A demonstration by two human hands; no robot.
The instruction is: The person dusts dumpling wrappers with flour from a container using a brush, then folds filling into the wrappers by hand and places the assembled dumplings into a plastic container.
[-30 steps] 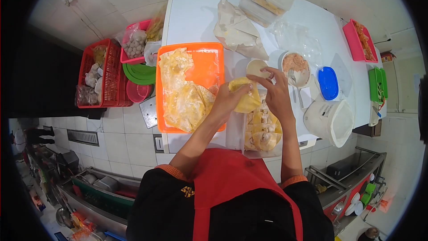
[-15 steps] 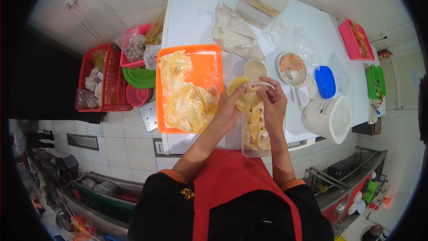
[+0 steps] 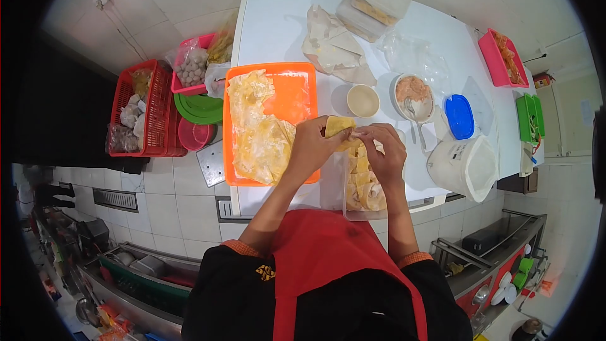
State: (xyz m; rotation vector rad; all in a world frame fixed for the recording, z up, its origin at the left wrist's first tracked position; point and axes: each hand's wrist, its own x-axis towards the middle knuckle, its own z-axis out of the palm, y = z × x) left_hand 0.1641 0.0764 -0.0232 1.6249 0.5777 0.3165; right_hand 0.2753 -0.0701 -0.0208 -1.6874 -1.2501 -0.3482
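Between both hands is a yellow dumpling wrapper (image 3: 339, 125), folded over. My left hand (image 3: 314, 142) grips its left side, with the thumb toward the middle. Pinched at its right edge are the fingers of my right hand (image 3: 384, 149); any filling inside is hidden. Just below the hands, a clear plastic container (image 3: 365, 216) holds rows of folded yellow dumplings (image 3: 364, 191). To the left, an orange tray (image 3: 295, 91) carries a pile of floured wrappers (image 3: 260, 145). A small beige bowl (image 3: 363, 101) stands beyond the hands, beside a white bowl of pinkish filling (image 3: 413, 88) with a fork and spoon.
A blue lid (image 3: 459, 116) and a white tub (image 3: 464, 167) stand on the right. Crumpled paper (image 3: 334, 47), a plastic bag (image 3: 416, 57) and a stacked clear box (image 3: 375, 3) lie at the back. Red crates (image 3: 142, 110) stand left of the table.
The wrapper was spread wider and now is folded smaller. Both hands have come closer together, and the right hand has turned and lowered, leaving the beige bowl fully visible.
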